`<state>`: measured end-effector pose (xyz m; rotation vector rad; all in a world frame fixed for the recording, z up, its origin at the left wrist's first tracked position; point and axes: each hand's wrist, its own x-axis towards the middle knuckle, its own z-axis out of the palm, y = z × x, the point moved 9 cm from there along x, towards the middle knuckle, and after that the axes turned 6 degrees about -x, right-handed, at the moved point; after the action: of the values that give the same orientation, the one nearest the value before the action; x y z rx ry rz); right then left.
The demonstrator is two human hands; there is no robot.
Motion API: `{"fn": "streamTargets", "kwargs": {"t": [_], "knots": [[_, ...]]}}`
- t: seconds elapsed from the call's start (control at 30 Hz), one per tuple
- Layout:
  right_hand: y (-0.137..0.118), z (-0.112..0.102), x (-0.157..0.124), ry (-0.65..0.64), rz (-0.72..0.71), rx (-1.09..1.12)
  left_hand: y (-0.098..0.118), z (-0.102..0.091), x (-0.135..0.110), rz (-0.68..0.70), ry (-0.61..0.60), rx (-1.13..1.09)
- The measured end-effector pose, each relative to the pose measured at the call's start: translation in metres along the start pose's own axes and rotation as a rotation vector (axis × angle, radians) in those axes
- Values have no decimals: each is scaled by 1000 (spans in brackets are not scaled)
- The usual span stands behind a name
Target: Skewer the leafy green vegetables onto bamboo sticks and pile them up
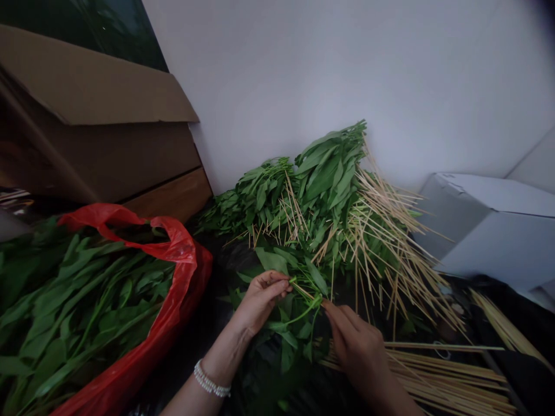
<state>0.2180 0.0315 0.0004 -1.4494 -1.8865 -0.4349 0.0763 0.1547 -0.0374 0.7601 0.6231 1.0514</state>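
Note:
My left hand (pixel 262 300), with a white beaded bracelet (pixel 211 381) on the wrist, pinches a green leaf stem (pixel 293 280) between thumb and fingers. A thin bamboo skewer (pixel 306 292) spans the short gap from there to my right hand (pixel 359 344). The fingertips of that right hand are closed at the skewer's near end, beside a bunched green stem (pixel 318 300). Long leaves (pixel 318 276) hang around and below both hands. Under my right hand lies a stack of loose bamboo skewers (pixel 446 375).
At left, a red plastic bag (pixel 191 271) holds many leafy stems. Skewered leaf bundles (pixel 325 164) are piled against the white wall (pixel 329 69), their sticks (pixel 390 214) jutting right. A cardboard box (pixel 104 92) stands behind the bag, and a white box (pixel 511 242) at right.

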Motion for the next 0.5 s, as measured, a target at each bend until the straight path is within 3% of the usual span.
{"fn": "streamTargets", "kwargs": {"t": [0.5], "knots": [[0,3,0,-19,17,34,2,0,-1,62,19,48]]}}
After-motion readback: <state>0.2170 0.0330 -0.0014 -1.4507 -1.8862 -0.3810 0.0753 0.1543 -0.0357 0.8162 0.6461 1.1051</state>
